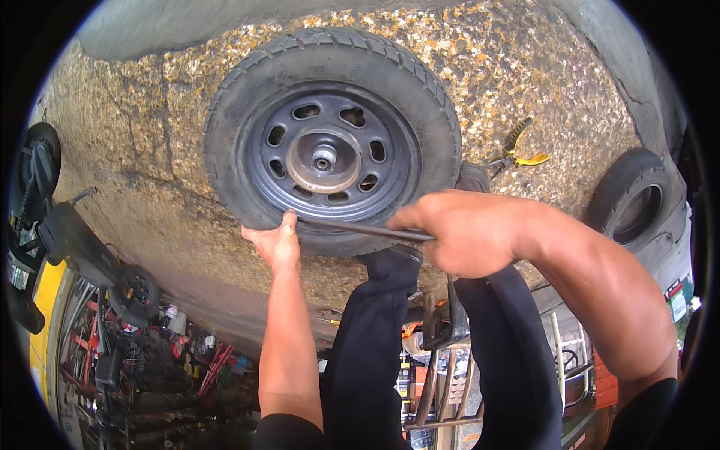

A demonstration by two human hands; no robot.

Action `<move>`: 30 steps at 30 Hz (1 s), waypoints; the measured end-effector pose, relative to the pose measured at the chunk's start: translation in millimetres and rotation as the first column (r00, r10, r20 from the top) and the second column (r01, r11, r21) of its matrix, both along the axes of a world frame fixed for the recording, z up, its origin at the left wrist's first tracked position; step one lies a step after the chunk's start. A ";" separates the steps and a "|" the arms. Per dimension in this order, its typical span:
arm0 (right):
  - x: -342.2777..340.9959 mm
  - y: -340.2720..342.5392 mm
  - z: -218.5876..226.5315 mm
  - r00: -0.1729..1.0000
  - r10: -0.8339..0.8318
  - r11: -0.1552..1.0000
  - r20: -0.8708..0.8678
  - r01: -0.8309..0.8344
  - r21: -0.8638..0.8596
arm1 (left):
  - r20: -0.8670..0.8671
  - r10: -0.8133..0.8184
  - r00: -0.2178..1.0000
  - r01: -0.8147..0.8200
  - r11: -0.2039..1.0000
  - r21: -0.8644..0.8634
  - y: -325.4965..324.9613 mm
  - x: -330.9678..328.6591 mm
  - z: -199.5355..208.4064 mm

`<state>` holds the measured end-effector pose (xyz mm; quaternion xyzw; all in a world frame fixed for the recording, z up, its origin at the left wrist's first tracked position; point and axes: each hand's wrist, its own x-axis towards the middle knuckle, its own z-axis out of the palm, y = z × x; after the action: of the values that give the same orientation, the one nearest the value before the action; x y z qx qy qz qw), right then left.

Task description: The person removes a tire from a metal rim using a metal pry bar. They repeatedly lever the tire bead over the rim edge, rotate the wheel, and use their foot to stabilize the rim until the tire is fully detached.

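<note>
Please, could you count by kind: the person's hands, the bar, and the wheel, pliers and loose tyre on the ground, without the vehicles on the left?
Hands: 2 (left hand, right hand)
Metal bar: 1
Wheel with its tyre: 1
Pliers: 1
Loose tyre at far right: 1
Total: 6

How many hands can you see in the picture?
2. The left hand is at the near edge of the big tyre, by one end of a dark bar. The right hand grips the bar's other end. No other hands show.
</note>
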<state>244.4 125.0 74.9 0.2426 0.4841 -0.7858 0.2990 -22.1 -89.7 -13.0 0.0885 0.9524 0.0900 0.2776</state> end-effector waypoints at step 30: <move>-159.7 -213.0 169.0 0.477 -0.669 0.724 0.570 0.594 0.352 | 0.638 0.149 0.755 -0.066 0.986 -0.152 -27.9 -53.2 32.0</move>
<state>84.7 -88.0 243.9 0.6810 0.2615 -0.6722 0.1264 -75.3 -117.5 19.0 -0.0195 0.8051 0.0735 0.5882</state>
